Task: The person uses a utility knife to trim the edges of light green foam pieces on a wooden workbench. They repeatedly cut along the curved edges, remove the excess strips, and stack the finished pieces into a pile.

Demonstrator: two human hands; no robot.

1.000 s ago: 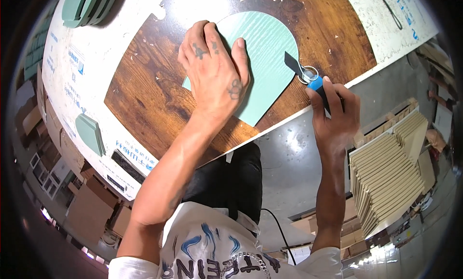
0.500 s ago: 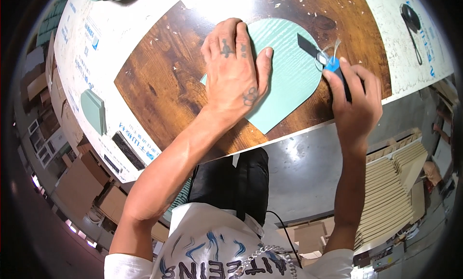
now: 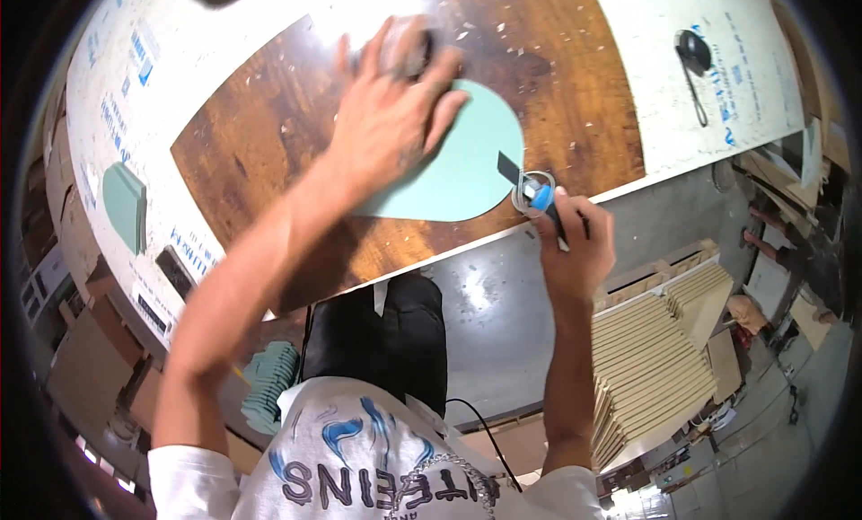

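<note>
A pale green teardrop-shaped sheet (image 3: 467, 152) lies flat on the brown wood-patterned board (image 3: 575, 89). My left hand (image 3: 386, 111) is over its upper left part, fingers spread and smeared by motion. Whether the palm presses on the sheet, I cannot tell. A dark blurred patch shows between those fingers. At the sheet's lower right edge, my right hand (image 3: 579, 246) is closed round the dark handle of a utility knife (image 3: 541, 195) with a blue collar. Its dark flat blade overlaps the sheet's rim, and a thin pale curl of trimming loops around the blade's base.
Small pale scraps dot the board. A black corded object (image 3: 693, 51) rests on the white tabletop at right, with a stack of green pieces (image 3: 124, 206) and a dark bar (image 3: 174, 270) at left. Slatted tan panels (image 3: 660, 349) stand below the table's edge.
The sheet has turned clockwise, its point swinging from the bottom toward the left. My left hand has lifted or shifted into a blur with fingers spreading. The knife is lower along the sheet's edge.
</note>
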